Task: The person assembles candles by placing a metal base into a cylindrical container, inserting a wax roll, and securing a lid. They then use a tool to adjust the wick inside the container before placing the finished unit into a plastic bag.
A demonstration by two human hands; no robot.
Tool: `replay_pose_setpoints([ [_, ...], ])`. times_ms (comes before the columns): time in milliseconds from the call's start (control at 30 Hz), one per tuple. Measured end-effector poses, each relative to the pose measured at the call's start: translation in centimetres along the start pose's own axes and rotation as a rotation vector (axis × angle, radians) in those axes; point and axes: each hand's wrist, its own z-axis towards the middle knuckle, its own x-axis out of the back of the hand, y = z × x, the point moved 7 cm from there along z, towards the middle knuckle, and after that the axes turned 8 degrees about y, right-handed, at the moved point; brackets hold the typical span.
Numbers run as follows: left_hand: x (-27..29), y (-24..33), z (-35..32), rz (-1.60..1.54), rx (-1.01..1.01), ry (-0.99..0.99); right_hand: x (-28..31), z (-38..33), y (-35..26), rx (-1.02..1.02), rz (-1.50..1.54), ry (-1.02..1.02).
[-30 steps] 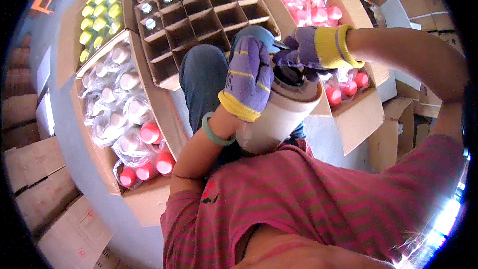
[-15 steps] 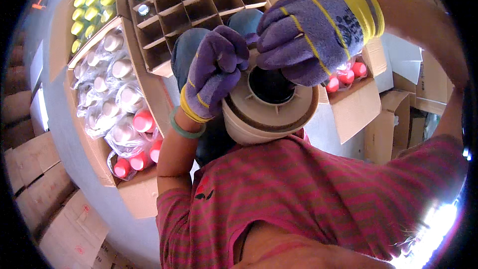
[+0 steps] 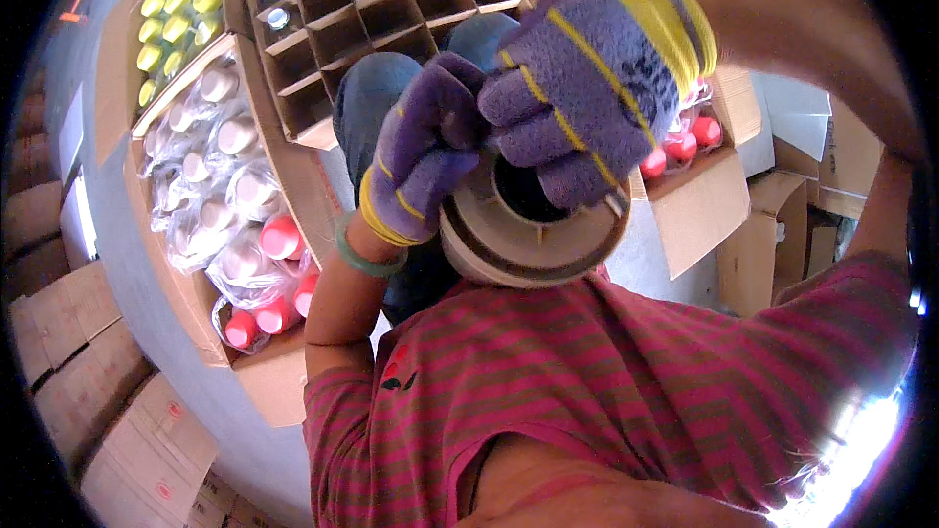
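Striped pink-and-brown shirt (image 3: 626,381) fills the lower frame, worn by the person. Beyond the knees, open cardboard boxes on the floor: a divided carton (image 3: 381,10) with grid cells, a few capped bottles in the far cells; a long box at left (image 3: 196,303) of white and pink-capped bottles (image 3: 279,235) in clear wrap; a box of yellow-capped bottles (image 3: 176,10) further off; a box at right (image 3: 699,200) with more pink caps.

Held up close to the chest: a large roll of clear film on a tan cardboard core (image 3: 533,235), hollow end facing the camera.

Right hand (image 3: 597,78), purple glove with yellow stripes, lies over the roll's upper rim, fingers (image 3: 577,171) curled down into the core's opening and onto its edge. Left hand (image 3: 425,152), same glove, fingers bent closed at the roll's upper left rim, pinching against the right fingertips; whether film is between them cannot be told. Green bangle (image 3: 367,259) on the left wrist.
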Motion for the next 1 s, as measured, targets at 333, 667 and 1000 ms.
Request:
replay_pose_setpoints([
  [333, -3.8, -0.8, 1.4, 0.789, -0.518, 0.244, -7.6, -9.2, 1.4, -1.655, 0.356, 0.107],
  [667, -1.6, -1.7, 1.5, 0.028, -0.171, 0.008, -4.2, -9.1, 0.8, -1.394, 0.691, 0.316],
  [1000, -1.6, -0.8, 0.5, -0.033, 0.064, 0.008, -6.5, -7.4, 2.7, -1.162, 0.529, 0.089],
])
